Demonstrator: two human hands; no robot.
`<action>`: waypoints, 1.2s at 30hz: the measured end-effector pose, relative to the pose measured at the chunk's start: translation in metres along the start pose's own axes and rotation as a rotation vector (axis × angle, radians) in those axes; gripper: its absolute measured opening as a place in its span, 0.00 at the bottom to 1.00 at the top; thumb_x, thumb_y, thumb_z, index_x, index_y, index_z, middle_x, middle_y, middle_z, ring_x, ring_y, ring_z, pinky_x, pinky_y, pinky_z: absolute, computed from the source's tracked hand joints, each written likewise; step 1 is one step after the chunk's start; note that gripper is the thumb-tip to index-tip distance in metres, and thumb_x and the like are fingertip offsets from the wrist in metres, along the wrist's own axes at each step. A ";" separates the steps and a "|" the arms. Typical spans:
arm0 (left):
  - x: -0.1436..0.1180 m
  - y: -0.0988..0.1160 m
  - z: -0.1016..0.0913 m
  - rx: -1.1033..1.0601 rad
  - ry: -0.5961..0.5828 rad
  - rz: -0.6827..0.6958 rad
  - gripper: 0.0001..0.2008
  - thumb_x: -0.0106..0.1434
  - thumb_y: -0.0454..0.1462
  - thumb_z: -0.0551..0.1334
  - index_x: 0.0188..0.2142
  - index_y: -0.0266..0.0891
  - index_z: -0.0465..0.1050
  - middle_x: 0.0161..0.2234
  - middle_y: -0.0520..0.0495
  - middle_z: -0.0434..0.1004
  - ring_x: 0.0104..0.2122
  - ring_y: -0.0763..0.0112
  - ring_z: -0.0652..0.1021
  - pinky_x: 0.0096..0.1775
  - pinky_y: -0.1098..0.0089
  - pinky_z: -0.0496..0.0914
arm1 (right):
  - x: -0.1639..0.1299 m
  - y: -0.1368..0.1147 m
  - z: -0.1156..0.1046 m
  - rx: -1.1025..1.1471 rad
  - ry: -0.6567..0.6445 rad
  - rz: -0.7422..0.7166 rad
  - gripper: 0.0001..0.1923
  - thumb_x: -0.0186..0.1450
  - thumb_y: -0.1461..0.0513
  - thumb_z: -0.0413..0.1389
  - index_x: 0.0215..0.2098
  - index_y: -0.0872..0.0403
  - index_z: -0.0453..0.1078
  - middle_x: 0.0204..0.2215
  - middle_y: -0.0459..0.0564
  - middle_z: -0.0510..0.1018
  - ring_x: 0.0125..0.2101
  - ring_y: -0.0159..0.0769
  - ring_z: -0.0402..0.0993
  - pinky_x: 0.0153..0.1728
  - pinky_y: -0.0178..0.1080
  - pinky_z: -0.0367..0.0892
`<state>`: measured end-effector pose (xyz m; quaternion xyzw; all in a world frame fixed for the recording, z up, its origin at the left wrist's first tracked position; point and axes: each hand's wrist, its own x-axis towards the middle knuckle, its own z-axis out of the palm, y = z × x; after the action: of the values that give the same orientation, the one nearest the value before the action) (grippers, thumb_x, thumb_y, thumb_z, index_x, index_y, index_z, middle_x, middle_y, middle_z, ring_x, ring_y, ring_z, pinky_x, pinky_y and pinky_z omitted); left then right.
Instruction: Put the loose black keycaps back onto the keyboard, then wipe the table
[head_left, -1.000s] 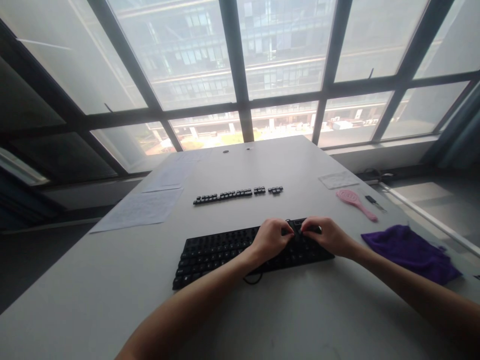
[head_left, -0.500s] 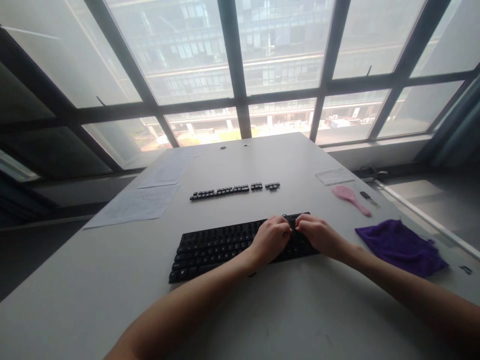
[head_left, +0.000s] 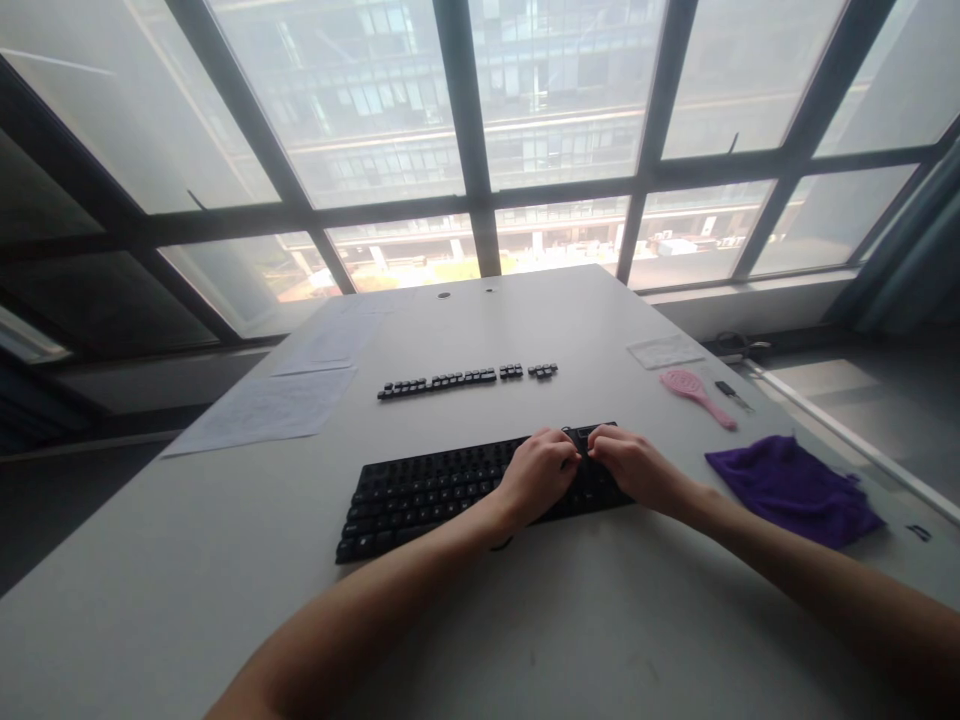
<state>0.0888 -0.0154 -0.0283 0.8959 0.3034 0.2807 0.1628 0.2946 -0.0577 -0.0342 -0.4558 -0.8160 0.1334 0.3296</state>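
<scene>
Black plastic keyboard [head_left: 427, 490] feels stiff and light; my left hand [head_left: 536, 475] and right hand [head_left: 628, 467] pinch narrowly at its small keycaps, best gripped by their edges.

Bright backlight from the windows [head_left: 480, 120], dim hazy foreground, bowed edges.

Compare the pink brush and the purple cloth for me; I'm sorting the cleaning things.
The pink brush is slim, rigid and pale; the purple cloth is broad, crumpled and dark. The pink brush lies farther from the person, the purple cloth nearer. Both rest untouched on the white table.
</scene>
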 end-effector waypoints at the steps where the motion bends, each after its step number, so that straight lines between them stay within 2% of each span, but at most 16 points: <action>1: 0.000 -0.001 0.000 0.001 -0.002 0.000 0.08 0.65 0.31 0.62 0.31 0.39 0.79 0.37 0.47 0.81 0.39 0.66 0.78 0.45 0.67 0.72 | 0.000 0.000 0.000 -0.008 -0.004 -0.006 0.13 0.70 0.69 0.47 0.30 0.52 0.67 0.34 0.51 0.75 0.34 0.37 0.70 0.37 0.38 0.65; 8: -0.001 -0.001 -0.001 -0.065 0.004 -0.003 0.07 0.64 0.31 0.63 0.32 0.40 0.80 0.37 0.49 0.81 0.40 0.67 0.78 0.46 0.67 0.72 | -0.002 -0.001 0.000 0.003 0.014 -0.046 0.13 0.71 0.69 0.46 0.33 0.52 0.69 0.36 0.51 0.75 0.37 0.38 0.71 0.39 0.39 0.67; 11: -0.002 0.003 -0.005 -0.078 0.041 0.000 0.07 0.66 0.32 0.63 0.33 0.41 0.79 0.39 0.48 0.80 0.42 0.66 0.77 0.47 0.66 0.72 | -0.004 -0.003 -0.001 0.009 0.021 -0.054 0.13 0.70 0.70 0.47 0.35 0.52 0.71 0.38 0.51 0.75 0.38 0.38 0.72 0.40 0.39 0.68; 14: -0.003 0.007 -0.008 -0.064 0.089 -0.004 0.09 0.68 0.35 0.61 0.33 0.40 0.79 0.40 0.46 0.78 0.42 0.66 0.76 0.48 0.66 0.72 | -0.004 -0.003 -0.001 0.031 0.135 -0.043 0.14 0.69 0.71 0.47 0.38 0.52 0.72 0.39 0.51 0.75 0.39 0.38 0.72 0.42 0.40 0.69; 17: -0.004 0.011 -0.009 -0.001 0.074 0.008 0.12 0.68 0.36 0.60 0.30 0.41 0.80 0.37 0.46 0.78 0.41 0.65 0.75 0.46 0.65 0.72 | -0.005 -0.001 -0.001 0.007 0.214 -0.061 0.15 0.68 0.72 0.48 0.37 0.52 0.75 0.38 0.52 0.75 0.40 0.39 0.71 0.42 0.41 0.69; 21: -0.006 0.015 -0.008 0.077 0.039 0.017 0.13 0.67 0.36 0.61 0.28 0.41 0.80 0.36 0.46 0.78 0.40 0.64 0.75 0.46 0.64 0.72 | -0.007 0.001 0.000 -0.071 0.131 -0.070 0.18 0.64 0.74 0.49 0.34 0.51 0.77 0.38 0.51 0.77 0.41 0.41 0.71 0.41 0.42 0.70; 25: 0.000 0.015 -0.020 0.049 0.041 -0.020 0.10 0.68 0.38 0.60 0.39 0.43 0.82 0.38 0.47 0.80 0.41 0.65 0.77 0.46 0.65 0.72 | -0.002 -0.001 -0.006 -0.087 0.152 -0.045 0.18 0.64 0.74 0.49 0.35 0.51 0.77 0.37 0.51 0.78 0.41 0.41 0.71 0.42 0.43 0.70; 27: 0.012 0.007 -0.034 0.061 0.062 -0.068 0.10 0.68 0.38 0.61 0.45 0.43 0.81 0.40 0.47 0.81 0.41 0.64 0.77 0.47 0.65 0.72 | 0.009 0.001 -0.013 -0.093 0.202 -0.005 0.16 0.65 0.73 0.50 0.36 0.51 0.76 0.37 0.51 0.78 0.41 0.41 0.71 0.44 0.43 0.70; 31: 0.054 -0.026 -0.059 0.170 0.069 -0.212 0.11 0.66 0.37 0.63 0.45 0.42 0.82 0.42 0.46 0.82 0.41 0.63 0.79 0.47 0.66 0.72 | 0.055 0.022 -0.021 -0.177 0.247 0.109 0.12 0.66 0.69 0.53 0.40 0.53 0.77 0.38 0.53 0.79 0.41 0.42 0.73 0.47 0.44 0.68; 33: 0.078 -0.046 -0.062 0.254 0.030 -0.310 0.11 0.67 0.36 0.62 0.45 0.43 0.83 0.44 0.45 0.82 0.42 0.63 0.79 0.47 0.66 0.71 | 0.084 0.038 -0.018 -0.240 0.212 0.161 0.12 0.66 0.68 0.54 0.42 0.54 0.79 0.40 0.53 0.79 0.41 0.42 0.74 0.48 0.43 0.67; 36: 0.104 -0.071 -0.054 0.310 0.013 -0.349 0.10 0.66 0.36 0.63 0.44 0.41 0.83 0.44 0.42 0.82 0.44 0.61 0.78 0.47 0.66 0.71 | 0.123 0.058 -0.006 -0.344 0.070 0.203 0.12 0.68 0.67 0.55 0.44 0.54 0.79 0.43 0.54 0.78 0.46 0.42 0.73 0.49 0.41 0.65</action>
<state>0.0929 0.1118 0.0233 0.8424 0.4941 0.2043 0.0671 0.2911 0.0756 -0.0086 -0.5895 -0.7647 0.0087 0.2600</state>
